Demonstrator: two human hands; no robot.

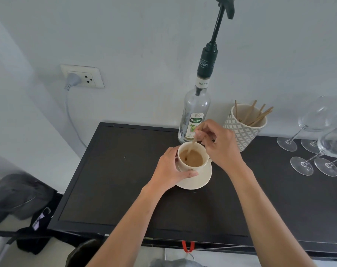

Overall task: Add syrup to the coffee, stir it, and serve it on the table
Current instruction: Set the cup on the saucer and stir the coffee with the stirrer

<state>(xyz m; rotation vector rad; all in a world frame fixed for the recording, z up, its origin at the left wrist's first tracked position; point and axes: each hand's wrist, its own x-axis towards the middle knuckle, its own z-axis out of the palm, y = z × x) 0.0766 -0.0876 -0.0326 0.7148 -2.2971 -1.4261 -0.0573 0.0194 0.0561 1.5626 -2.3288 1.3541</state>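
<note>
A cream cup [200, 150] of milky coffee [192, 159] stands on a matching saucer [198, 180] on the black table [115, 180]. My left hand [170, 168] wraps around the cup's left side. My right hand [217, 143] pinches a wooden stir stick [191, 146] above the cup, and the stick's lower end dips into the coffee. Just behind the cup stands the clear syrup bottle [195, 110] with a tall dark pump, upright against the wall.
A patterned pot [242, 130] holding several wooden sticks sits right of the bottle. Several wine glasses [318, 135] stand and lean at the far right. A wall socket [83, 76] with a grey plug is at the left. Dark bags lie on the floor at lower left.
</note>
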